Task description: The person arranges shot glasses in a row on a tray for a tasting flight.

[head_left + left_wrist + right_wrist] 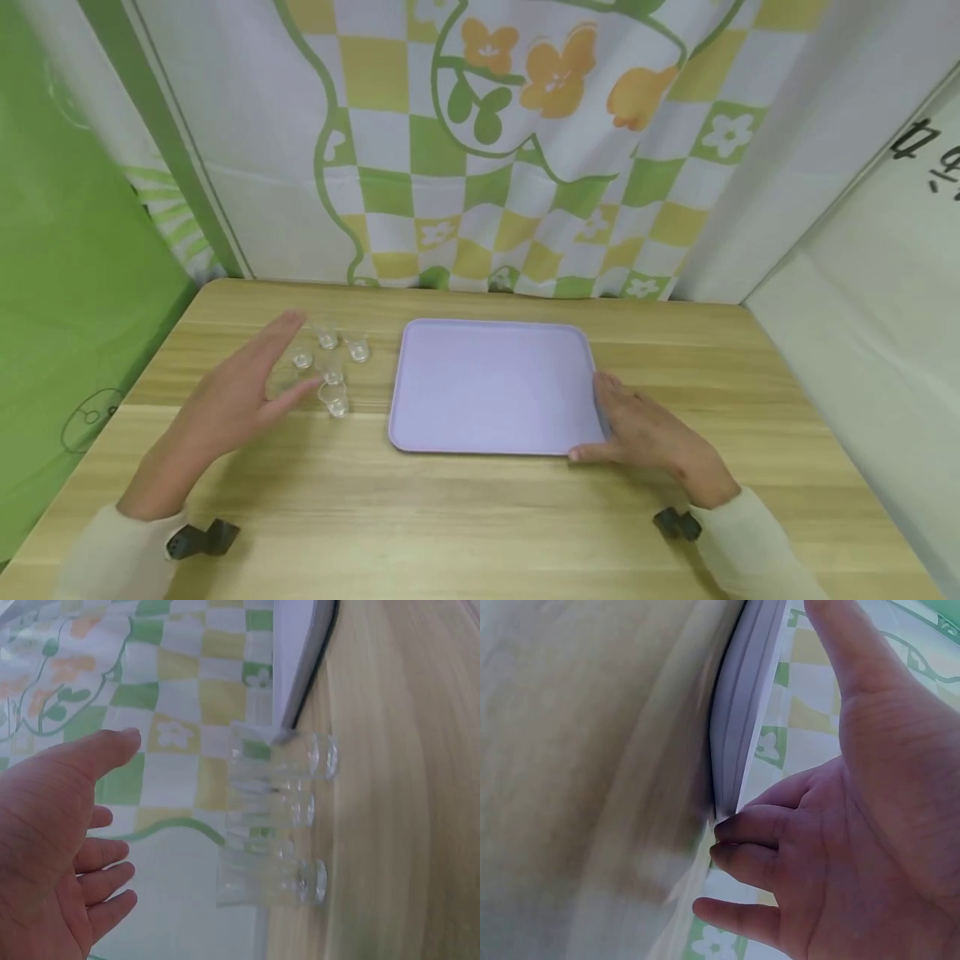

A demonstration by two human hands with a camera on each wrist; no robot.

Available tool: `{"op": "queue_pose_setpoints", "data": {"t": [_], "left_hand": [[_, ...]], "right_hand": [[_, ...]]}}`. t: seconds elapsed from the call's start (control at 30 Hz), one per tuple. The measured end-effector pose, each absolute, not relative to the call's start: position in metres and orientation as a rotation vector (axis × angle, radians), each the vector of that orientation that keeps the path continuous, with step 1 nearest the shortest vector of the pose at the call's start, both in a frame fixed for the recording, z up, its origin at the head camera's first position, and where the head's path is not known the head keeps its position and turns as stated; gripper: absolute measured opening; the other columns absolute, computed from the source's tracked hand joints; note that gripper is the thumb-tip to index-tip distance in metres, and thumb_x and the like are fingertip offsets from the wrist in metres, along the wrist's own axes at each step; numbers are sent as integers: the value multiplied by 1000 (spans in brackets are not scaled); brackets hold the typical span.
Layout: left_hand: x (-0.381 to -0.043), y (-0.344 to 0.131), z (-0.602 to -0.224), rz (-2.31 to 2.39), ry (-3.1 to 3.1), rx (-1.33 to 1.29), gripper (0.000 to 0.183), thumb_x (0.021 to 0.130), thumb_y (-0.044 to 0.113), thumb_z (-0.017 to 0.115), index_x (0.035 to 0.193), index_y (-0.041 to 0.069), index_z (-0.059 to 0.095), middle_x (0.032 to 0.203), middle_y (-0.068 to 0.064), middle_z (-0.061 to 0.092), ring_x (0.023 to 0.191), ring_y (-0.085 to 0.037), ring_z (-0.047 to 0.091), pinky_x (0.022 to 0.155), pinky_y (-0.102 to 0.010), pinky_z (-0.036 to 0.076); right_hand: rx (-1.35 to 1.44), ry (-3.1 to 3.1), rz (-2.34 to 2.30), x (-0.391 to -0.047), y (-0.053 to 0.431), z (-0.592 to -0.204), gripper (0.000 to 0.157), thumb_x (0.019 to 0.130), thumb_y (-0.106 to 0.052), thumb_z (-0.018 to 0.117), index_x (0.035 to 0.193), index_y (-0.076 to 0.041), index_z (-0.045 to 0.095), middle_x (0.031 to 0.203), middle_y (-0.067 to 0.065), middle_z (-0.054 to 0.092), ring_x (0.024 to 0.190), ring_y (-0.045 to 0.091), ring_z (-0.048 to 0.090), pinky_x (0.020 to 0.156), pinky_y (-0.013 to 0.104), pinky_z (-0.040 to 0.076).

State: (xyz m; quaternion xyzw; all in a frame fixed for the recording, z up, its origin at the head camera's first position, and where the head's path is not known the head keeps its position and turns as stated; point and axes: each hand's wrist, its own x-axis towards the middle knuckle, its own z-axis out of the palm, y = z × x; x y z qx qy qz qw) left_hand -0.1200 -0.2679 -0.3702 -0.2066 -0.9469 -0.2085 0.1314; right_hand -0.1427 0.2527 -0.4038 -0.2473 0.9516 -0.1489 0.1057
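A light purple rectangular tray (495, 387) lies flat on the wooden table. My right hand (651, 429) is at its right end, fingers along the side edge and thumb by the near right corner. In the right wrist view, the fingertips reach the tray's rim (739, 727) without curling round it. Several small clear shot glasses stand upright in a cluster left of the tray, the nearest glass (337, 404) closest to me. Over their left side hovers my left hand (232, 400), thumb and fingers spread, holding nothing. The left wrist view shows the thumb apart from the glasses (274, 881).
The wooden table (465, 525) ends at a patterned green, yellow and white curtain (510, 192) behind the tray. A green cloth (67, 250) hangs along the left side, and a white panel (885, 275) with black marks borders the right.
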Motion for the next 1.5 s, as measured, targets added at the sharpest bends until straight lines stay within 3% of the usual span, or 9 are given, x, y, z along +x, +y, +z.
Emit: {"op": "queue_pose_setpoints", "data": {"t": [0.23, 0.37, 0.43, 0.53, 0.73, 0.87, 1.0, 1.17, 1.5], "left_hand": [[-116, -281, -378, -607, -2895, -382, 86, 98, 46, 69, 160, 0, 29, 156, -31, 37, 129, -57, 47, 102, -72, 40], [-117, -280, -381, -614, -2933, -309, 80, 98, 46, 69, 152, -6, 41, 101, -28, 68, 76, -42, 67, 76, -62, 56], [-118, -279, -383, -626, -2966, -271, 79, 98, 47, 68, 149, -8, 45, 68, -15, 60, 54, -27, 56, 59, -51, 55], [-117, -280, -384, -621, -3007, -231, 75, 99, 49, 66, 144, -9, 51, 53, 0, 39, 47, -16, 39, 51, -40, 46], [-117, -286, -388, -616, -3021, -218, 68, 99, 46, 67, 138, -9, 57, 57, -3, 50, 49, -16, 38, 51, -37, 42], [-120, -287, -389, -629, -3016, -242, 65, 99, 43, 69, 136, -10, 59, 93, -23, 72, 54, -18, 48, 61, -45, 53], [-122, -288, -390, -650, -3014, -271, 60, 99, 38, 70, 134, -10, 60, 119, -30, 68, 67, -26, 64, 74, -58, 56], [-123, -289, -392, -664, -2991, -295, 55, 99, 35, 71, 131, -9, 63, 119, -29, 68, 84, -38, 71, 81, -64, 55], [-122, -288, -384, -657, -2984, -302, 50, 98, 33, 73, 125, -9, 66, 104, -28, 72, 88, -45, 71, 77, -63, 56]], "right_hand": [[-672, 2781, -496, -140, 257, -403, 133, 79, -75, 72, 155, 17, 15, 158, 40, 20, 145, 52, 28, 117, 60, 27], [-641, 2755, -534, -141, 259, -401, 132, 79, -72, 74, 157, 15, 11, 160, 38, 19, 146, 51, 26, 118, 60, 24], [-638, 2743, -554, -142, 260, -401, 133, 79, -71, 75, 157, 15, 10, 160, 37, 18, 147, 49, 25, 119, 59, 23], [-656, 2732, -576, -144, 259, -402, 132, 80, -70, 75, 158, 14, 9, 162, 36, 18, 148, 48, 25, 119, 58, 24], [-651, 2724, -584, -145, 257, -404, 132, 80, -69, 76, 159, 12, 8, 163, 33, 16, 149, 46, 24, 120, 57, 24], [-637, 2727, -571, -144, 257, -403, 132, 81, -70, 75, 158, 14, 9, 162, 35, 15, 149, 47, 23, 119, 58, 23], [-632, 2726, -580, -143, 257, -402, 131, 81, -70, 74, 158, 14, 9, 163, 35, 15, 148, 47, 24, 119, 58, 24], [-638, 2728, -577, -142, 258, -403, 131, 81, -70, 74, 158, 14, 8, 163, 34, 15, 149, 47, 23, 119, 58, 24], [-638, 2742, -569, -143, 259, -407, 131, 81, -70, 74, 157, 15, 10, 163, 34, 15, 149, 46, 22, 120, 58, 23]]}}
